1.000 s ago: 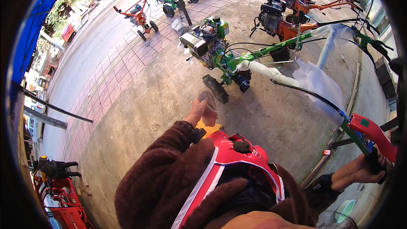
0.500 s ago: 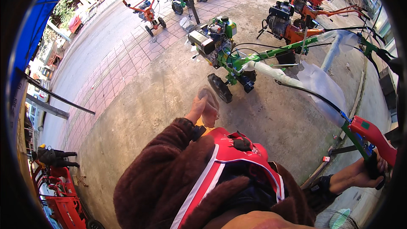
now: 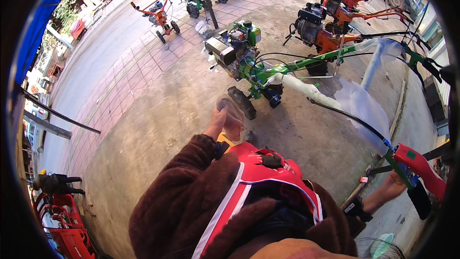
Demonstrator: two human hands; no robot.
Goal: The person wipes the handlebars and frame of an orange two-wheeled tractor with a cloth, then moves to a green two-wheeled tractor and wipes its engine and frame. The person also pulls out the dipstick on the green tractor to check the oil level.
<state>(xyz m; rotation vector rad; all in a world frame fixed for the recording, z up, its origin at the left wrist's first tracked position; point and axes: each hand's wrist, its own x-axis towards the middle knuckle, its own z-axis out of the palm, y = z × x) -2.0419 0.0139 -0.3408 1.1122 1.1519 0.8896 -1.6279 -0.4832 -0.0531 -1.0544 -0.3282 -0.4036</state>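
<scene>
Head view. Item under inspection: a green tiller (image 3: pixel 261 74), standing on the concrete floor (image 3: pixel 158 139) ahead of the wearer, its handlebar running out to the right and back toward the body. All places below are given from this tiller. Pale wrapping (image 3: pixel 306 88) covers part of the near bar, and a loose film sheet (image 3: pixel 359 105) hangs between the two bars. At the near bar's end sit a red lever housing (image 3: pixel 419 165) and a black grip (image 3: pixel 419 201).

Right hand (image 3: pixel 392 186): beside the tiller's near bar, off the black grip. Fingers partly hidden; contact and degree of opening cannot be told.

Left hand (image 3: pixel 218 117): before the tiller's front wheel (image 3: pixel 241 102), somewhat to its left. A blurred pinkish-grey shape adjoins it; whether fingers or a held item cannot be determined, nor how far the hand is open.

Orange tillers (image 3: pixel 321 31) stand beyond the green one, to its right.

Assessment: the step in hand is judged to be handling the tiller at its near bar. Any further steering would call for the right hand closing round the grip.
</scene>
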